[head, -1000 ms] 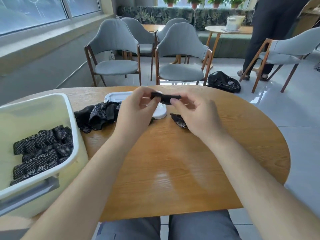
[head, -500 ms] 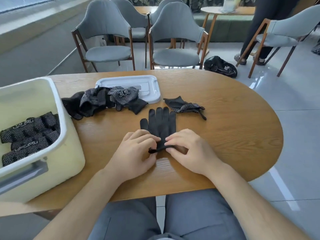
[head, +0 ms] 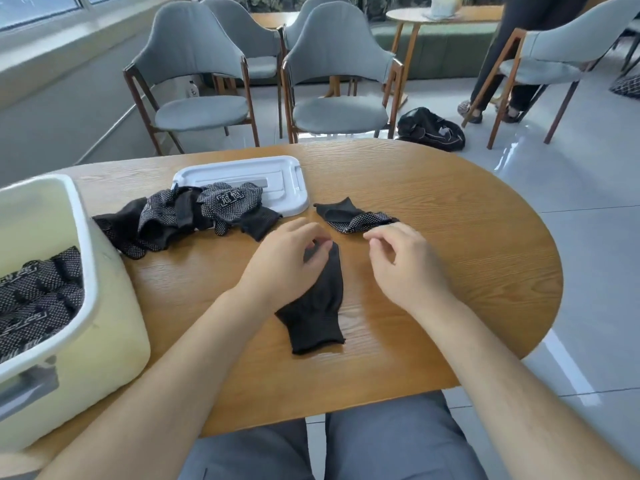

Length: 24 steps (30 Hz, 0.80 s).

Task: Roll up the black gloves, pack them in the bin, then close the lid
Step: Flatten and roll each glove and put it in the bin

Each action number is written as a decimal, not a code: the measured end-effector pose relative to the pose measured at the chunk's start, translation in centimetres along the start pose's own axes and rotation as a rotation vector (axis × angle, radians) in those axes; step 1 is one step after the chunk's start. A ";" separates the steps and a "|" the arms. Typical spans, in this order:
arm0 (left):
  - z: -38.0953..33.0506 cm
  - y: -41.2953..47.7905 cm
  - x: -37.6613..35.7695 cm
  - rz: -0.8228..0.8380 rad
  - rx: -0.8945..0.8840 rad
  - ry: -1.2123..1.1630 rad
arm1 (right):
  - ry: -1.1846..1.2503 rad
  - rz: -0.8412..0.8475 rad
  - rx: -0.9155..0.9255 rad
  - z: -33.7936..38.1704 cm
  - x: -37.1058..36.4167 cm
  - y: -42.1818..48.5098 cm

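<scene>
A plain black knit glove (head: pixel 317 303) lies flat on the oval wooden table (head: pixel 450 216), cuff toward the person. The left hand (head: pixel 287 261) covers and pinches its finger end. The right hand (head: pixel 403 261) hovers just beside, loosely curled, holding nothing. The pale yellow plastic bin (head: pixel 86 306) at left holds rolled gloves; its white lid (head: pixel 277 178) lies behind.

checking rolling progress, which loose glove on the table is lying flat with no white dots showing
The plain black glove under the left hand, cuff toward the person. The pile by the lid and the crumpled glove show dots.
</scene>
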State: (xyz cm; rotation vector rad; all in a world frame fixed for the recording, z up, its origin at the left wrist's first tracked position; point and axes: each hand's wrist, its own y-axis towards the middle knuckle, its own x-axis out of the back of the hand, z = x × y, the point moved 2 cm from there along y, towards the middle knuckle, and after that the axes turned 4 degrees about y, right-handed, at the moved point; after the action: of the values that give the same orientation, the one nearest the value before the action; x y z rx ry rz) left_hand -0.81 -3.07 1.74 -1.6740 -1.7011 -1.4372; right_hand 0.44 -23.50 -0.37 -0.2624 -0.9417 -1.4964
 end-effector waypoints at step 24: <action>0.5 9.7 -3.0 0.089 0.480 -0.468 | 0.326 0.029 -0.269 -3.7 1.7 4.2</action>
State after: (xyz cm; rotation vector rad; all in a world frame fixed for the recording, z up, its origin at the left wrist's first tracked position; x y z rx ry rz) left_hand 8.74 -6.39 2.98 -1.8521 -1.9703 -0.5444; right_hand 5.24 -26.73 0.07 -0.2160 -0.4763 -1.5808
